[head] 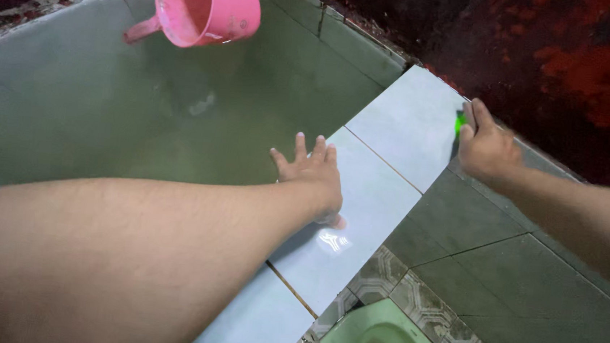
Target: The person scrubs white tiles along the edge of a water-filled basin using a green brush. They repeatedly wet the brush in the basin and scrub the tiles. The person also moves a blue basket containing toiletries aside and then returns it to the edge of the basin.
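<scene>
Fingers [299, 148] of the left hand [312, 176] are spread flat, holding nothing, palm pressed on the pale blue tiled ledge [383, 192], apparently bracing the body. The right hand [487, 146] is curled shut around a small green object [459, 123] at the ledge's far right corner; what it is cannot be told. A pink dipper [202, 4] floats far left on the water in the tiled tank [73, 73]. A green squat toilet [379, 341] lies near, below the ledge

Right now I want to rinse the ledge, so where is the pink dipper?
In the head view the pink dipper floats at upper left in the water tank, beyond the left hand on the tiled ledge.
</scene>
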